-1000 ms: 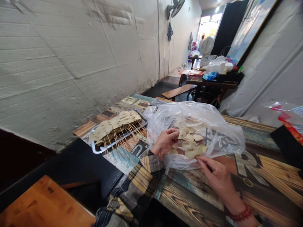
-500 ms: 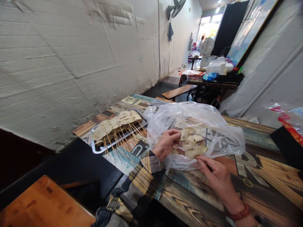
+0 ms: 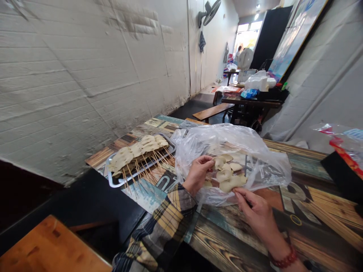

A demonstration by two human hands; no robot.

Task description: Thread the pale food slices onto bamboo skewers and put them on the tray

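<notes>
A clear plastic bag [image 3: 255, 158] lies open on the painted wooden table [image 3: 227, 241], with several flat beige food pieces [image 3: 229, 182] inside it. My left hand [image 3: 197, 174], in a plaid sleeve, is in the bag's mouth, its fingers pinched on one beige piece [image 3: 219, 162]. My right hand [image 3: 255, 211], with a red bead bracelet at the wrist, rests at the bag's near edge. Its fingers are pinched together at the lowest beige piece, and what they hold I cannot make out.
A metal tray [image 3: 113, 181] of skewered beige pieces [image 3: 136, 151] sits left of the bag near the white brick wall. Loose bamboo skewers [image 3: 331, 215] lie on the table at right. A bench [image 3: 211, 110] and a cluttered table [image 3: 252, 99] stand further back.
The hands have hardly moved. My left fingers have closed tighter on a beige piece inside the bag. The view has shifted slightly.
</notes>
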